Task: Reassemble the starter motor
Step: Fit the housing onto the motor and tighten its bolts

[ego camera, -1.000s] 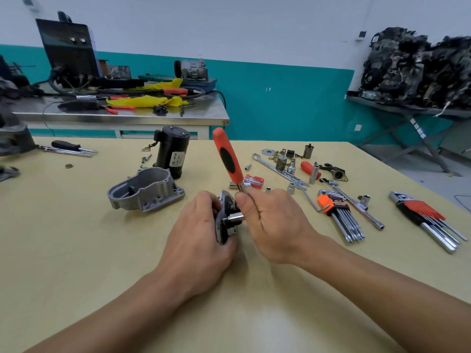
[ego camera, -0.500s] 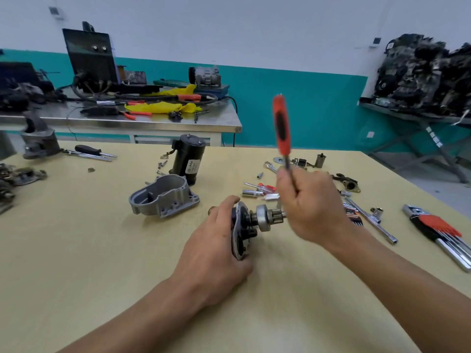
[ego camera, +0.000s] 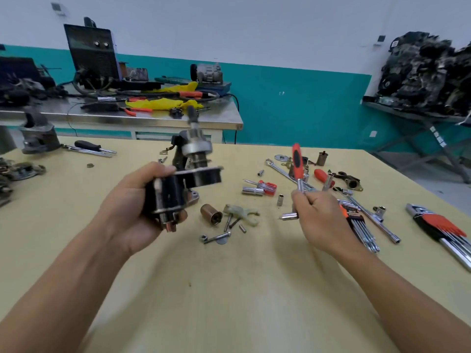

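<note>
while left hand (ego camera: 132,212) grips starter assembly (ego camera: 175,192), right hand (ego camera: 321,218) pinches red-handled driver (ego camera: 297,161).

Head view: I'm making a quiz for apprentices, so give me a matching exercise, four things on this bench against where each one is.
Things:
1. motor assembly
2. red-handled driver
3. brown cylinder
4. black-handled screwdriver

Places:
A. gripped by the right hand
B. lying at the table's far left
C. gripped by the left hand, off the table
D. lying on the table between both hands

Pairs: 1-C, 2-A, 3-D, 4-B.
</note>
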